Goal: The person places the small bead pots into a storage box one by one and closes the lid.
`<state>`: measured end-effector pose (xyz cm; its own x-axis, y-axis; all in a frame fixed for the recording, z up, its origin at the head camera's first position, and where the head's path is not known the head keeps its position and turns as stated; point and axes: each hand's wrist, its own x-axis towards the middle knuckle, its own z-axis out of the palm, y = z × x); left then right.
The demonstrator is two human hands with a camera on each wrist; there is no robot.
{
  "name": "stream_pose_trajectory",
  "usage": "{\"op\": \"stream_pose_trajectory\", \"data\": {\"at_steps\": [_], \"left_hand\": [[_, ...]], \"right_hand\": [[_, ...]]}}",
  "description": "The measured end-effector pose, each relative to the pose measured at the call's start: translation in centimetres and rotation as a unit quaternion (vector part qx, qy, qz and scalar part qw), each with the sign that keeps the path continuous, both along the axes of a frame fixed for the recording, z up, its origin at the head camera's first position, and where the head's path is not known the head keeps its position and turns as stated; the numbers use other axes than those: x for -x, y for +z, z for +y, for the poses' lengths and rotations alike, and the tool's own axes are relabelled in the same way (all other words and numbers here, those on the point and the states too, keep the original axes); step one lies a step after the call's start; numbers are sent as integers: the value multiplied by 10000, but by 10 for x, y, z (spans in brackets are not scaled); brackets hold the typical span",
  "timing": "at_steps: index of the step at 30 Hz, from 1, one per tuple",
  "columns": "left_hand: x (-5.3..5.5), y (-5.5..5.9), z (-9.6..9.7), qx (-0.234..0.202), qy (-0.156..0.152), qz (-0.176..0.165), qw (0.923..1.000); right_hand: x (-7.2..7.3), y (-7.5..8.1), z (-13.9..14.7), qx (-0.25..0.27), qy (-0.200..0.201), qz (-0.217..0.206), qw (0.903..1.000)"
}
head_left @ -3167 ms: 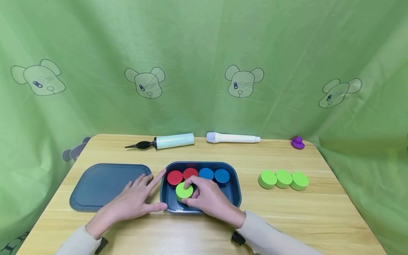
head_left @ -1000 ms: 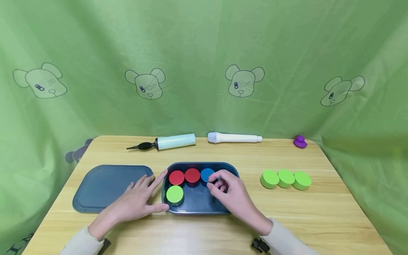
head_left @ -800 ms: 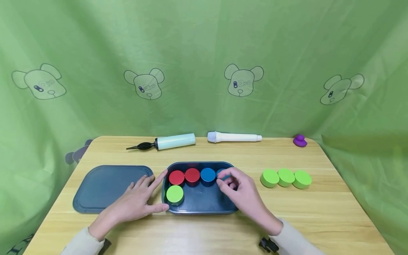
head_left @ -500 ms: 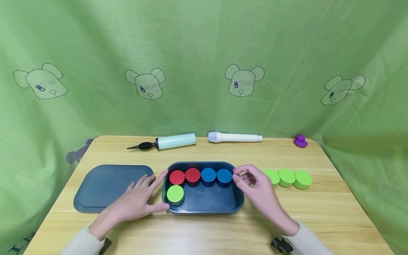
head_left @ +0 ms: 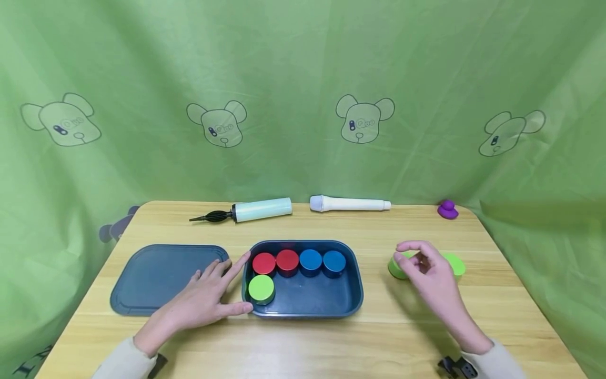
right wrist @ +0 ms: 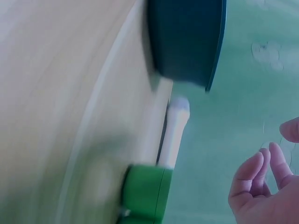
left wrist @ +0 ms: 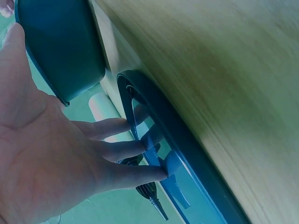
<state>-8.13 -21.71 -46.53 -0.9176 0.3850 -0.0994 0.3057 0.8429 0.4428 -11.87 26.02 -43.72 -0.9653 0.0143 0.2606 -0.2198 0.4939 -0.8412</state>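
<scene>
A dark blue box (head_left: 312, 299) sits mid-table; along its back stand two red discs (head_left: 287, 260) and two blue discs (head_left: 310, 260), with one green disc (head_left: 261, 288) at its front left. My left hand (head_left: 196, 299) is spread, thumb and forefinger at the box's left rim, other fingertips on the dark lid (head_left: 153, 279). To the right, my right hand (head_left: 433, 276) hovers in the air over the row of green discs (head_left: 455, 264), partly hiding them. Its fingers are loosely bent with nothing between them. In the right wrist view a green disc (right wrist: 145, 191) stands apart from that hand.
At the table's back edge lie a hand pump (head_left: 262, 210) with a black nozzle and a white microphone (head_left: 352, 204). A purple rounded object (head_left: 447, 209) sits in the back right corner. A green curtain (head_left: 303, 105) hangs behind the table.
The right hand set the green disc at the box's front left, passed along the blue discs, then left the box rightward to the green row. The left hand has stayed in place.
</scene>
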Motion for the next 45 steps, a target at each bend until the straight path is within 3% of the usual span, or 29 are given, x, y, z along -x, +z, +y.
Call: {"op": "stream_pose_trajectory", "data": {"at_steps": [8,24,34,39,45], "left_hand": [[0,0,1,6,-4,-11,10000],[0,-3,1,9,7,-66,10000],[1,-4,2,13,26,-48,10000],[0,-2,4,-34,11,-8,10000],[-2,0,1,0,27,98,9999]], "right_hand": [[1,-5,40,-460,-566,-95,9973],[14,-33,106,-889,-1066,-484,9891],[17,-42,130,-1111,-740,-813,9877],[23,-47,139,-956,-484,-1106,9881],[26,-53,142,-432,-308,-1774,9827]]}}
